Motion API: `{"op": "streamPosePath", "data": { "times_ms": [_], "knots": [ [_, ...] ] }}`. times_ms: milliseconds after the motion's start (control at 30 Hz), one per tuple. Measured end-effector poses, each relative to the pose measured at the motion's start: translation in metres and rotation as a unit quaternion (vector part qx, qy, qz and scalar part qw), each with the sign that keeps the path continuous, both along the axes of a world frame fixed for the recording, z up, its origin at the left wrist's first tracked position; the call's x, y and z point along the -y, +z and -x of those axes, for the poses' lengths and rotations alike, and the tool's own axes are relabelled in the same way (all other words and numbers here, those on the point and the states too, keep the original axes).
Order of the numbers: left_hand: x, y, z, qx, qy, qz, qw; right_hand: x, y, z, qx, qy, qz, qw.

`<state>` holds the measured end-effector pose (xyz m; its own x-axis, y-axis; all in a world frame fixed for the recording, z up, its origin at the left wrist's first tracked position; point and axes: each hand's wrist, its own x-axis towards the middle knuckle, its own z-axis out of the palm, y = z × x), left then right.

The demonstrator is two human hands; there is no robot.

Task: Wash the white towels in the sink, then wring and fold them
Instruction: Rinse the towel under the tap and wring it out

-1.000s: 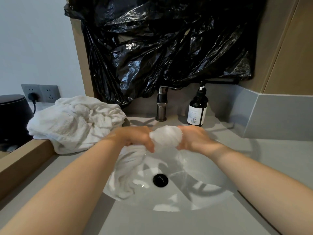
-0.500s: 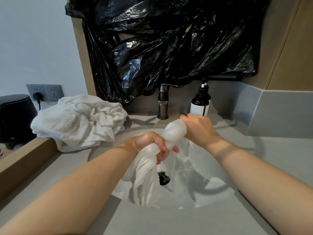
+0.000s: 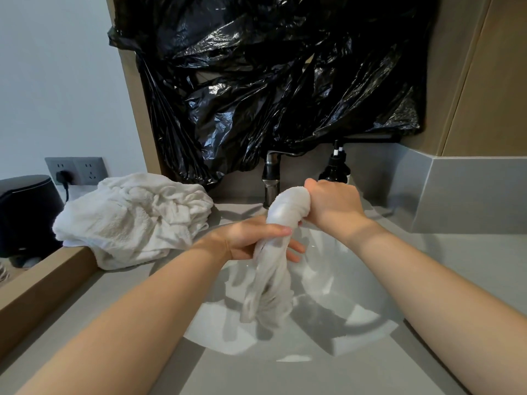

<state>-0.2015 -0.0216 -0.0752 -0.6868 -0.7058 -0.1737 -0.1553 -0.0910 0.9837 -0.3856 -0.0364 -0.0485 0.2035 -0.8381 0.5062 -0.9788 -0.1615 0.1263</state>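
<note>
Towel [image 3: 288,203] swung near-vertical, tail down, hands [image 3: 333,206] gripping

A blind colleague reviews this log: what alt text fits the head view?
Two bare hands wring a white towel over a sink: the right hand grips its top end, the left hand its middle, the rest hangs into the sink. A heap of more towels lies on the counter at left.

Left hand [image 3: 248,240] low, thumb across the front, fingers wrapped behind my twisted white terry towel [image 3: 282,209] | right hand [image 3: 335,205] higher, farther out, fisted round its top end, knuckles up | both forearms bare, reaching forward, converging.
</note>
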Motion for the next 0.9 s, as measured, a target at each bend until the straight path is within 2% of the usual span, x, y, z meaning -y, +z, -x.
{"op": "streamPosePath", "data": {
  "times_ms": [67,100,133,167,233,267,333,367,433,600,633,700,733,767,800,867,900],
  "knots": [
    [0.0,0.007,0.004,0.064,0.079,0.071,0.992,-0.002,0.01,0.007,0.029,0.022,-0.057,0.998],
    [0.0,0.01,0.004,0.086,0.108,0.108,0.985,-0.004,0.016,0.015,0.083,0.066,-0.116,0.988],
    [0.0,0.013,0.002,0.095,0.128,0.138,0.977,-0.005,0.021,0.024,0.15,0.123,-0.197,0.961],
    [0.0,0.016,-0.001,0.097,0.141,0.161,0.972,-0.004,0.022,0.034,0.214,0.177,-0.272,0.921],
    [0.002,0.02,-0.011,0.103,0.124,0.196,0.967,-0.005,0.019,0.046,0.383,0.248,-0.36,0.814],
    [0.002,0.022,-0.016,0.111,0.106,0.209,0.966,-0.004,0.015,0.05,0.475,0.238,-0.394,0.75],
    [0.0,0.028,-0.023,0.139,0.077,0.234,0.959,-0.003,0.003,0.052,0.576,0.216,-0.453,0.646],
    [-0.001,0.029,-0.025,0.156,0.07,0.242,0.955,-0.002,-0.005,0.05,0.598,0.196,-0.465,0.622],
    [-0.003,0.031,-0.026,0.186,0.052,0.254,0.948,0.004,-0.027,0.042,0.617,0.162,-0.469,0.61],
    [-0.002,0.026,-0.023,0.209,0.023,0.268,0.94,-0.003,-0.049,0.028,0.577,0.193,-0.551,0.571],
    [-0.001,0.025,-0.023,0.217,0.024,0.274,0.937,-0.006,-0.044,0.031,0.58,0.209,-0.566,0.547],
    [0.001,0.025,-0.022,0.238,0.027,0.3,0.924,-0.008,-0.032,0.044,0.553,0.316,-0.629,0.446],
    [0.003,0.024,-0.023,0.248,0.03,0.314,0.916,-0.007,-0.029,0.052,0.527,0.351,-0.655,0.413],
    [0.004,0.023,-0.023,0.259,0.035,0.328,0.908,-0.002,-0.031,0.052,0.485,0.354,-0.674,0.43],
    [0.006,0.021,-0.023,0.271,0.04,0.339,0.9,-0.002,-0.029,0.05,0.443,0.324,-0.681,0.486],
    [0.01,0.017,-0.024,0.298,0.046,0.339,0.891,-0.007,-0.026,0.042,0.401,0.234,-0.619,0.633],
    [0.012,0.014,-0.024,0.313,0.052,0.328,0.89,-0.007,-0.027,0.036,0.353,0.201,-0.56,0.722]
  ]
}}
